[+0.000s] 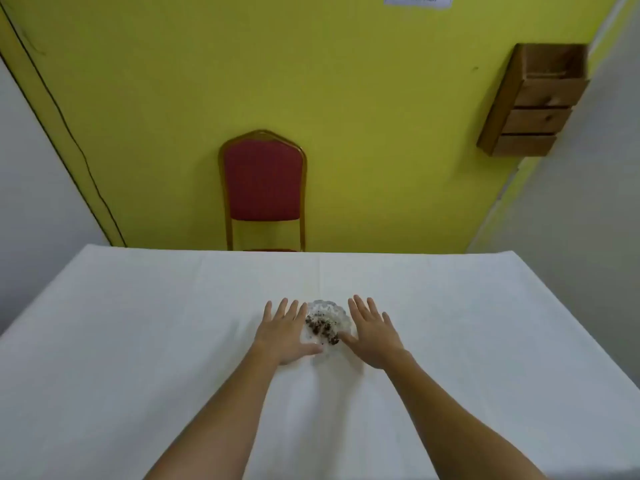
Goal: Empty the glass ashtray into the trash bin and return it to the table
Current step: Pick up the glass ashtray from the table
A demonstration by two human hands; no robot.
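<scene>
A clear cut-glass ashtray (pixel 327 315) with dark ash and crumbs in it sits near the middle of the white-clothed table (pixel 138 341). My left hand (pixel 285 332) lies flat just left of it, fingers spread, thumb reaching under the ashtray's near rim. My right hand (pixel 372 334) lies flat just right of it, fingers spread, thumb touching the near right rim. Neither hand has lifted the ashtray. No trash bin is in view.
A red padded chair (pixel 263 181) with a gold frame stands behind the table's far edge against a yellow wall. A wooden box shelf (pixel 535 102) hangs on the wall at the upper right. Grey walls flank both sides.
</scene>
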